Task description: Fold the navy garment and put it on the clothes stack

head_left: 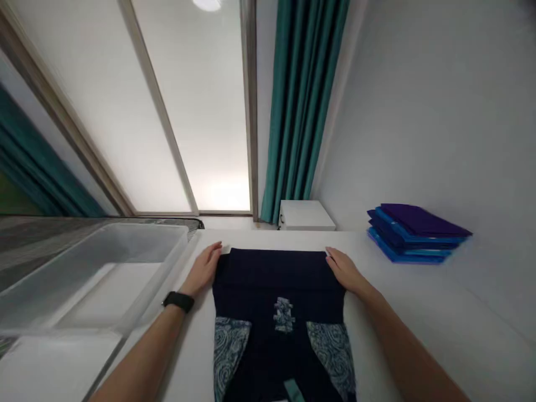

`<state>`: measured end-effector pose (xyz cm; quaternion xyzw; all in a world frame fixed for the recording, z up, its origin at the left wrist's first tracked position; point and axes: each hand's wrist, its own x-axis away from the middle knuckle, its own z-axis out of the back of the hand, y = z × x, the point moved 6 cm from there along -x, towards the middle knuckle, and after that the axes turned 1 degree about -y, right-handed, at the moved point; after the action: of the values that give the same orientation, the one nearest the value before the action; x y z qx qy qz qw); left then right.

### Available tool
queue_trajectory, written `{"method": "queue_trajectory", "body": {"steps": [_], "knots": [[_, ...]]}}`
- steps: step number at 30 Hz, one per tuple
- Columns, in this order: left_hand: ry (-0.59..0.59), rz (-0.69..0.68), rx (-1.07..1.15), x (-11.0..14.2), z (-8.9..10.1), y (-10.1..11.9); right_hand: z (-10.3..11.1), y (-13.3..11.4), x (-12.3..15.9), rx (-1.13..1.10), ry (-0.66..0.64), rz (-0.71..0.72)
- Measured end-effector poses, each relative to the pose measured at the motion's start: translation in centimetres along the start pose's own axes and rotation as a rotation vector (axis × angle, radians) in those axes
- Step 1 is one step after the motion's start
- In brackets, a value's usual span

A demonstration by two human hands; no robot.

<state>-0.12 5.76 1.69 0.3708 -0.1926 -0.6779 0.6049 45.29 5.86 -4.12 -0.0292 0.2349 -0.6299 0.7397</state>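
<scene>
A dark navy top [288, 279] lies folded flat on the white table, its far edge straight. It has paisley-patterned panels at both sides, a small patterned patch in the middle and a teal strip near the bottom of the view. My left hand [205, 269], with a black band on its wrist, has its fingers closed at the far left corner of the top. At the far right corner, my right hand [345, 271] holds the fabric edge between its fingers. The near end of the garment runs out of view.
To the right, a stack of folded blue and purple fabric [419, 233] sits on the white table [422, 312] beside the wall. A translucent plastic bin [138, 304] stands at the left. Beyond the table are a small white cabinet [307, 215] and teal curtains [304, 111].
</scene>
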Motion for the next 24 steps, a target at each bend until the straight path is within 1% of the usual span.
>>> {"method": "queue_trajectory", "body": {"steps": [3, 7, 10, 17, 21, 24], "knots": [[-0.026, -0.04, -0.04, 0.0, -0.4, -0.2, 0.3, 0.2, -0.2, -0.015, 0.029, 0.01], [-0.069, -0.154, -0.133, -0.2, -1.2, -0.1, 0.7, 0.1, -0.4, -0.053, 0.07, 0.032], [-0.076, -0.198, -0.172, -0.4, -1.6, -0.3, 1.2, -0.3, -0.5, -0.067, 0.085, 0.037], [-0.087, -0.231, -0.167, -0.4, -1.6, -0.4, 1.6, -0.7, -0.7, -0.1, 0.1, 0.051], [-0.09, -0.209, -0.147, -0.7, -1.7, -0.5, 1.5, -0.9, -0.9, -0.148, 0.111, 0.074], [-0.095, -0.185, -0.188, -1.3, -2.1, -0.5, 1.3, -1.1, -1.2, -0.184, 0.105, 0.101]]}}
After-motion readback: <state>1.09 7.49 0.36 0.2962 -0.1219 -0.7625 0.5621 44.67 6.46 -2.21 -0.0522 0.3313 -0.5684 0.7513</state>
